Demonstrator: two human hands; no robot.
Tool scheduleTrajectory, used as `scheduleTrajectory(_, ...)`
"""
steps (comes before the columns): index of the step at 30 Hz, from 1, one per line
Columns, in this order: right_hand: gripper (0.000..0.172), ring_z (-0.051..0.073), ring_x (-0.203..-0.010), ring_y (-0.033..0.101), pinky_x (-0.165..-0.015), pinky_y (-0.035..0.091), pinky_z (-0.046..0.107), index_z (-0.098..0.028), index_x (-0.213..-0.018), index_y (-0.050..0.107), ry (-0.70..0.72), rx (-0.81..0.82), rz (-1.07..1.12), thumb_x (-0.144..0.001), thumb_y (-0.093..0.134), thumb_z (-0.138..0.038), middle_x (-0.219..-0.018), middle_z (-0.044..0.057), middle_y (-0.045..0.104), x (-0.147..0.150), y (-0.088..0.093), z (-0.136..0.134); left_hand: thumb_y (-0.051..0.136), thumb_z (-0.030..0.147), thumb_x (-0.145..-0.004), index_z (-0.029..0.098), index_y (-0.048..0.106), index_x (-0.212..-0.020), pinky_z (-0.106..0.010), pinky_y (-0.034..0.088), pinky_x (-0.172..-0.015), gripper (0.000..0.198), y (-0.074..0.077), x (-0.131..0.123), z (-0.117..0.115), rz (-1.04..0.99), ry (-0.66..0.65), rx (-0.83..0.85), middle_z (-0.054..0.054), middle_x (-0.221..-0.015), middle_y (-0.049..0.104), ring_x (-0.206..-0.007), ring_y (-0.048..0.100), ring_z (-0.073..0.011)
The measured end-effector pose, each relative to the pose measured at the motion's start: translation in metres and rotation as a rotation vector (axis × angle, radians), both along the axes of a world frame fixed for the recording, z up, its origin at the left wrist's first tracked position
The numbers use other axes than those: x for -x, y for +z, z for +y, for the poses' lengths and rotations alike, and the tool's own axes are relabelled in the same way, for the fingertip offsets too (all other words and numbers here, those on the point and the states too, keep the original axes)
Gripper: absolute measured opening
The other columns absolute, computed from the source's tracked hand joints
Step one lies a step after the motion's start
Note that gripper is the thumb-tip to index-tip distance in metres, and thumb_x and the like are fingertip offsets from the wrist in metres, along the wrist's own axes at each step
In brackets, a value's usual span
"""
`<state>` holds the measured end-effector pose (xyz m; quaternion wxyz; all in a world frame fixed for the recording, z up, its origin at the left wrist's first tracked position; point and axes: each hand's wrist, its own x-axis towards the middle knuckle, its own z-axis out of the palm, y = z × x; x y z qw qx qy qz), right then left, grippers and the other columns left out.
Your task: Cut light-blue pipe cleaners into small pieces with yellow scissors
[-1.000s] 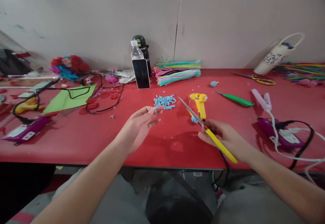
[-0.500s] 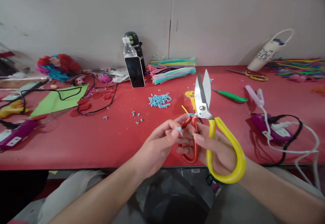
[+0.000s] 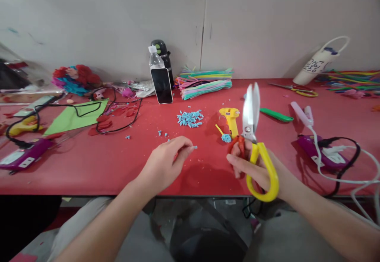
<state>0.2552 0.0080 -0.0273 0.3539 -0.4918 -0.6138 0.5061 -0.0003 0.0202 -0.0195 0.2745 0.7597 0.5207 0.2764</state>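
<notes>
Head view: scissors silver-bladed, one handle yellow, other red.

Your scissors show blurred blades, which hide the left end of the green tool. The blue piece at your left hand is too small to identify. The phone partly hides the black flask.

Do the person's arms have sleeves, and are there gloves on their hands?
No! The left hand and right hand are bare, no gloves. Both forearms are bare too: no sleeves, watch or bracelet shows.
</notes>
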Motion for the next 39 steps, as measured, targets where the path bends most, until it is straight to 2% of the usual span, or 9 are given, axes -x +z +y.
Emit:
scheduleTrajectory(2, 0.031, 0.013, -0.059, 0.051, -0.057, 0.045, 0.026, -0.023, -0.081, 0.048, -0.045, -0.113, -0.233, -0.084, 0.066, -0.048, -0.068, -0.003, 0.053, -0.011, -0.005, 0.004, 0.043, 0.03, -0.098, 0.021, 0.056, -0.095, -0.025, 0.041, -0.067, 0.016, 0.001, 0.01, 0.005, 0.089, -0.009, -0.037, 0.0, -0.078, 0.063, -0.07, 0.056, -0.0134)
scheduleTrajectory(4, 0.032, 0.012, -0.058, 0.044, -0.053, 0.04, 0.024, -0.023, -0.079, 0.047, -0.006, -0.182, -0.421, -0.08, 0.07, -0.047, -0.067, -0.004, 0.048, -0.018, -0.007, 0.006, 0.041, 0.028, -0.098, 0.022, 0.054, -0.097, -0.024, 0.04, -0.065, 0.014, 0.003, 0.016, 0.007, 0.123, -0.01, -0.058, 0.001, -0.077, 0.062, -0.068, 0.056, -0.013)
scheduleTrajectory(13, 0.043, 0.013, -0.049, 0.034, -0.048, 0.026, 0.025, -0.025, -0.07, 0.035, 0.059, -0.344, -0.837, -0.079, 0.066, -0.053, -0.055, -0.006, 0.041, -0.021, -0.005, 0.003, 0.036, 0.029, -0.101, 0.021, 0.049, -0.095, -0.023, 0.04, -0.062, 0.016, 0.01, 0.018, -0.003, 0.09, 0.022, -0.107, 0.001, -0.08, 0.065, -0.061, 0.055, -0.0103)
scheduleTrajectory(17, 0.038, 0.014, -0.047, 0.034, -0.047, 0.025, 0.025, -0.026, -0.071, 0.038, 0.11, -0.369, -0.878, -0.08, 0.065, -0.051, -0.053, -0.005, 0.044, -0.02, -0.007, 0.001, 0.039, 0.028, -0.101, 0.021, 0.051, -0.095, -0.023, 0.04, -0.062, 0.015, 0.012, 0.02, -0.002, 0.086, 0.023, -0.128, 0.002, -0.082, 0.066, -0.062, 0.055, -0.0097)
scheduleTrajectory(27, 0.039, 0.014, -0.046, 0.037, -0.047, 0.023, 0.026, -0.025, -0.07, 0.042, 0.123, -0.387, -0.912, -0.082, 0.059, -0.057, -0.054, -0.004, 0.05, -0.02, -0.009, 0.001, 0.042, 0.024, -0.099, 0.022, 0.052, -0.096, -0.022, 0.04, -0.062, 0.011, 0.01, 0.022, -0.001, 0.104, 0.002, -0.149, 0.003, -0.081, 0.066, -0.061, 0.055, -0.0087)
scheduleTrajectory(34, 0.033, 0.016, -0.05, 0.045, -0.048, 0.023, 0.025, -0.025, -0.069, 0.042, 0.147, -0.393, -0.991, -0.082, 0.06, -0.05, -0.056, -0.002, 0.055, -0.02, -0.008, 0.001, 0.04, 0.025, -0.1, 0.021, 0.052, -0.097, -0.022, 0.039, -0.061, 0.012, 0.011, 0.02, -0.002, 0.117, -0.018, -0.144, 0.002, -0.081, 0.066, -0.06, 0.054, -0.0092)
scheduleTrajectory(39, 0.033, 0.016, -0.049, 0.044, -0.048, 0.023, 0.025, -0.025, -0.07, 0.043, 0.153, -0.378, -0.991, -0.083, 0.058, -0.052, -0.056, -0.002, 0.055, -0.02, -0.008, 0.001, 0.039, 0.023, -0.099, 0.02, 0.053, -0.097, -0.022, 0.04, -0.061, 0.014, 0.012, 0.019, -0.002, 0.149, -0.024, -0.134, 0.002, -0.079, 0.065, -0.061, 0.054, -0.0096)
